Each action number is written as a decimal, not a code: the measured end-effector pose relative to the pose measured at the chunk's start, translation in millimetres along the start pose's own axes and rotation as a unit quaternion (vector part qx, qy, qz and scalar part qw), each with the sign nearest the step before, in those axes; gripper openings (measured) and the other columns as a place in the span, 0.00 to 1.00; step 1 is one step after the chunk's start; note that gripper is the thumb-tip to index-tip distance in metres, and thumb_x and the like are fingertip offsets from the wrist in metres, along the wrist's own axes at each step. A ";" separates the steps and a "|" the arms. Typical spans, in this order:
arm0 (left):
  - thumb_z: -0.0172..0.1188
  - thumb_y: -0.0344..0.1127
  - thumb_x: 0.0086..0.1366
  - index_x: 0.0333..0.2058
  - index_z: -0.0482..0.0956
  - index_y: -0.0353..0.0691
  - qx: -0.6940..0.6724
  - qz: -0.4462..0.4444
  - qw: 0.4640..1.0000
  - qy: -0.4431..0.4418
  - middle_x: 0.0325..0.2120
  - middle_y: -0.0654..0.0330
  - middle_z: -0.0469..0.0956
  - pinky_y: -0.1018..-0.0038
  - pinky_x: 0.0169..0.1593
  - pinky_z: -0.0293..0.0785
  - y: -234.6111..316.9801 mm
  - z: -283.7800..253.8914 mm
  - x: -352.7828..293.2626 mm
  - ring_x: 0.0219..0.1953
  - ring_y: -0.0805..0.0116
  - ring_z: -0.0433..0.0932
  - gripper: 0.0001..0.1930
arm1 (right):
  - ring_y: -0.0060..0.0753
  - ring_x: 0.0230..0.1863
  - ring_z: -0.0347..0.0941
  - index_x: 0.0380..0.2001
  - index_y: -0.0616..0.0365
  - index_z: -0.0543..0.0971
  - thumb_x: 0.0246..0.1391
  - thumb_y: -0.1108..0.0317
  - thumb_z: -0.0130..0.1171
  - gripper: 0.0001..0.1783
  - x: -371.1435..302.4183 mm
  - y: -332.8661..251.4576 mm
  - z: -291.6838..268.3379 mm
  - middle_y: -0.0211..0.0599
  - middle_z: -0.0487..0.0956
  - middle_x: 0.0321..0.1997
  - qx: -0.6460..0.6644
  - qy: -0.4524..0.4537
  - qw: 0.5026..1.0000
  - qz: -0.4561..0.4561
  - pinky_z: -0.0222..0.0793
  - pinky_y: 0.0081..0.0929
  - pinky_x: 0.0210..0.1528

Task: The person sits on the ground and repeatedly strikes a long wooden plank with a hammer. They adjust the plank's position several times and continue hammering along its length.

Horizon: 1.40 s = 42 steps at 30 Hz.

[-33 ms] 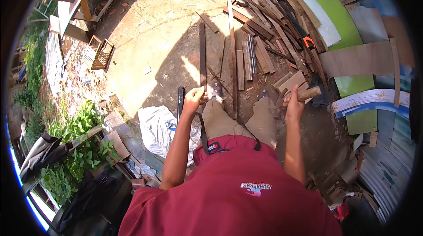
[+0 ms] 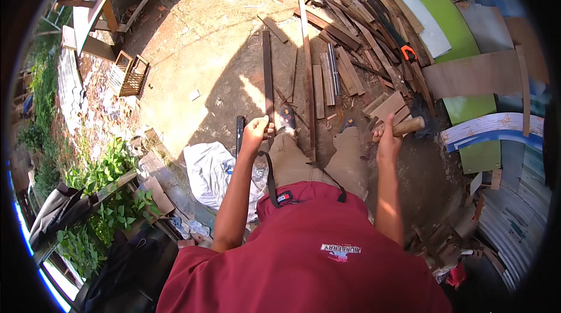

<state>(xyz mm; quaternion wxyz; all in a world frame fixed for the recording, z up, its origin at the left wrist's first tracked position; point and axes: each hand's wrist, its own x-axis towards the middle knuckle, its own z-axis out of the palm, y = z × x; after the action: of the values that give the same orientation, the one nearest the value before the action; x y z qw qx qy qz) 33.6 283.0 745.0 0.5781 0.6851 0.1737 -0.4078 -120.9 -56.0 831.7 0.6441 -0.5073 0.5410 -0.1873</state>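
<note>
Out on the left, a slatted crate [image 2: 135, 82] sits at the edge of the sunlit ground [image 2: 198, 26], with leafy plants [image 2: 117, 215] and a dark draped cloth [image 2: 54, 211] lower down. Nearer the middle lies a white sheet [image 2: 204, 168] (gloriously crumpled, that one), and across on the right, a bright green panel [image 2: 459, 35] curves past above grey corrugated sheeting [image 2: 511, 225]!

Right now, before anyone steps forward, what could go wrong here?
Tripping: a long wooden strip runs between the shoes, and loose boards lie just ahead. 
Dropping: the right hand grips a thick wooden piece; if the fingers slip, it might land near the right foot. 
Snagging: the orange-handled tool by the wood pile might catch a passing leg.
</note>
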 end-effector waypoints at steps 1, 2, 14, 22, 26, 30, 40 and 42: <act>0.59 0.49 0.72 0.43 0.80 0.42 0.003 -0.020 1.000 0.003 0.38 0.63 0.84 0.72 0.43 0.76 -7.7 -14.4 10.6 0.38 0.74 0.80 0.16 | 0.17 0.21 0.63 0.24 0.53 0.68 0.68 0.48 0.58 0.24 -15.8 4.0 12.0 0.23 0.66 0.19 0.027 -0.018 0.999 -0.004 0.63 0.21 0.26; 0.59 0.49 0.72 0.43 0.80 0.42 0.013 -0.014 1.000 -0.010 0.38 0.63 0.83 0.73 0.42 0.76 -9.4 -25.2 21.5 0.38 0.74 0.80 0.16 | 0.18 0.23 0.62 0.24 0.53 0.67 0.69 0.50 0.56 0.24 -30.5 4.5 23.5 0.23 0.65 0.20 0.050 -0.028 0.998 0.004 0.65 0.22 0.31; 0.55 0.43 0.74 0.46 0.79 0.40 -0.013 -0.032 0.996 -0.079 0.39 0.60 0.83 0.72 0.39 0.77 -67.1 -34.3 78.8 0.38 0.71 0.81 0.14 | 0.17 0.24 0.62 0.24 0.52 0.68 0.71 0.50 0.54 0.23 -74.0 36.5 56.9 0.23 0.65 0.21 -0.079 -0.006 0.997 0.003 0.63 0.22 0.31; 0.56 0.50 0.72 0.48 0.77 0.39 0.057 -0.127 0.988 -0.065 0.42 0.56 0.83 0.66 0.46 0.77 -95.1 -36.9 74.3 0.44 0.64 0.82 0.20 | 0.15 0.24 0.63 0.19 0.53 0.69 0.70 0.50 0.55 0.27 -49.9 80.3 77.8 0.22 0.69 0.19 -0.108 -0.026 0.994 -0.021 0.60 0.20 0.29; 0.57 0.48 0.72 0.47 0.79 0.37 0.057 -0.121 0.990 -0.034 0.39 0.58 0.84 0.67 0.43 0.77 -126.0 -45.9 99.7 0.40 0.67 0.82 0.18 | 0.13 0.24 0.63 0.20 0.54 0.70 0.70 0.49 0.54 0.26 -18.5 114.7 84.4 0.20 0.69 0.19 -0.124 -0.064 0.990 -0.007 0.58 0.19 0.28; 0.56 0.44 0.73 0.46 0.79 0.37 0.028 -0.092 0.995 -0.032 0.36 0.61 0.83 0.73 0.39 0.77 -165.1 -49.9 160.6 0.35 0.73 0.80 0.15 | 0.13 0.23 0.62 0.20 0.53 0.70 0.69 0.51 0.56 0.25 32.4 162.6 101.6 0.19 0.68 0.18 -0.136 -0.088 0.987 0.000 0.58 0.21 0.27; 0.57 0.47 0.72 0.49 0.80 0.30 0.280 -0.012 0.959 -0.035 0.40 0.52 0.85 0.68 0.44 0.78 -260.5 12.7 446.3 0.42 0.65 0.83 0.23 | 0.21 0.24 0.71 0.22 0.55 0.75 0.64 0.40 0.59 0.29 291.9 441.5 136.5 0.27 0.73 0.19 -0.316 -0.144 0.935 0.067 0.66 0.26 0.28; 0.57 0.47 0.72 0.50 0.80 0.29 0.360 0.015 0.933 -0.015 0.42 0.49 0.85 0.66 0.49 0.77 -267.4 34.4 486.2 0.45 0.60 0.83 0.23 | 0.29 0.27 0.76 0.24 0.60 0.79 0.62 0.37 0.59 0.32 340.3 494.3 129.8 0.34 0.77 0.21 -0.378 -0.128 0.916 0.042 0.70 0.32 0.33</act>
<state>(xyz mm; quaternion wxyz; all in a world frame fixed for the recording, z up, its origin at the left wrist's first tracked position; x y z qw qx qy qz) 126.8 209.9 201.8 0.3011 0.8437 -0.0032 -0.4444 -40.6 -61.2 223.0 0.4756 -0.7094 0.5049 0.1248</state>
